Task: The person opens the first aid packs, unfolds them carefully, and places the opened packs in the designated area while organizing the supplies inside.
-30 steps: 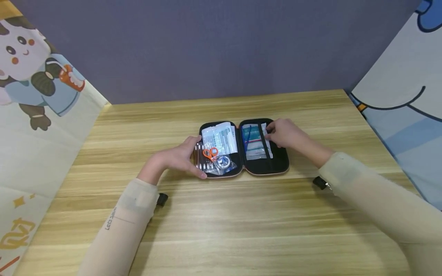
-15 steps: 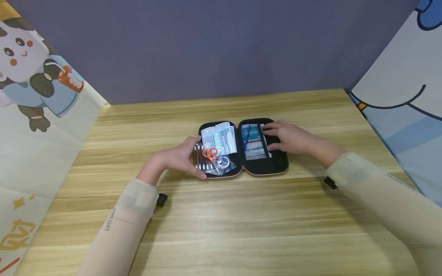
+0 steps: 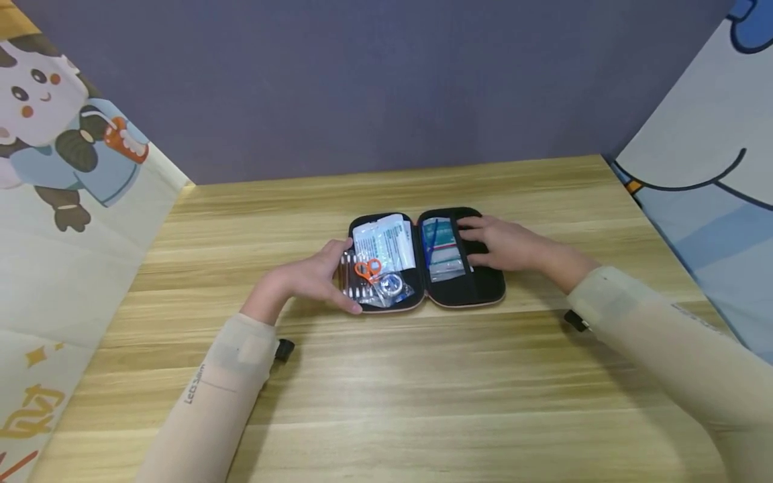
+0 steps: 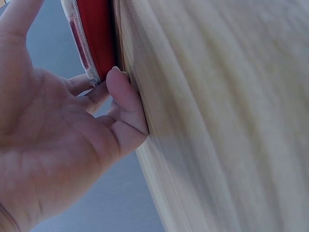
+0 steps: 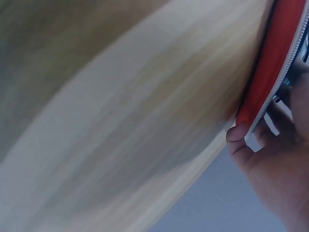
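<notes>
A small black-lined zip case (image 3: 449, 294), red outside, lies unfolded at the table's middle. My left hand (image 3: 308, 274) holds its left side, thumb at the near corner and fingers at the far one; the left wrist view shows fingers beside the red shell (image 4: 99, 36). In the left half lie white packets (image 3: 392, 241), orange-handled scissors (image 3: 367, 270), cotton swabs (image 3: 356, 292) and a bagged white roll (image 3: 391, 284). My right hand (image 3: 504, 243) rests spread-fingered on the right half, touching the strap over the teal and clear packets (image 3: 442, 248). Its fingertips partly cover these.
The case stands on a wood-grain table (image 3: 386, 389). Behind it rises a grey-blue wall panel (image 3: 386, 87). Cartoon-printed panels flank the table, one on the left (image 3: 121, 255) and one on the right (image 3: 700, 134).
My right hand has gone from pinching at the packets' right edge to lying with fingers spread over the strap and packets. My left hand stays where it was.
</notes>
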Action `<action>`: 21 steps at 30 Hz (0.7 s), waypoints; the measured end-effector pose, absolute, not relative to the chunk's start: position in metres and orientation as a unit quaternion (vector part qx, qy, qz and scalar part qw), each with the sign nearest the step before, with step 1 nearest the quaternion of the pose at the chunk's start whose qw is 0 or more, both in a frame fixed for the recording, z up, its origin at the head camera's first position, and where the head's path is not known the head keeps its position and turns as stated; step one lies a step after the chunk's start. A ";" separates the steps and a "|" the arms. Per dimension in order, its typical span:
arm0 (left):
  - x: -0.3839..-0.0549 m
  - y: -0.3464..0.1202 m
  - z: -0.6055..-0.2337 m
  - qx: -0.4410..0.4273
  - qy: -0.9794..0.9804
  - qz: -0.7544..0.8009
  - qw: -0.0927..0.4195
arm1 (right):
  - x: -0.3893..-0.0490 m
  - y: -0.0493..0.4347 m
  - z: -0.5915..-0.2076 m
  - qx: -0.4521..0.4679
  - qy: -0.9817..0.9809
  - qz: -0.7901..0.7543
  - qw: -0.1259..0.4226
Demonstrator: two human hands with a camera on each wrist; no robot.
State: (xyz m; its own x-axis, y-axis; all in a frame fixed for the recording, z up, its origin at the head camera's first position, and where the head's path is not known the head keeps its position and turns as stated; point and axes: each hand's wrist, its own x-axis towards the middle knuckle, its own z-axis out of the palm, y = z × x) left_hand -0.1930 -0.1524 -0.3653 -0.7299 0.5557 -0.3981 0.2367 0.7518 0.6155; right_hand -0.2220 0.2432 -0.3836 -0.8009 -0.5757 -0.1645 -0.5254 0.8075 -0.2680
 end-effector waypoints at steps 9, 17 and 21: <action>-0.194 -0.150 -0.365 0.223 0.890 0.269 0.291 | -0.220 0.241 -0.386 -0.284 0.950 -0.090 0.087; -0.195 -0.152 -0.366 0.224 0.891 0.270 0.289 | -0.218 0.233 -0.389 -0.253 0.962 -0.079 0.069; -0.196 -0.153 -0.368 0.226 0.890 0.274 0.287 | -0.219 0.236 -0.384 -0.269 0.957 -0.068 0.078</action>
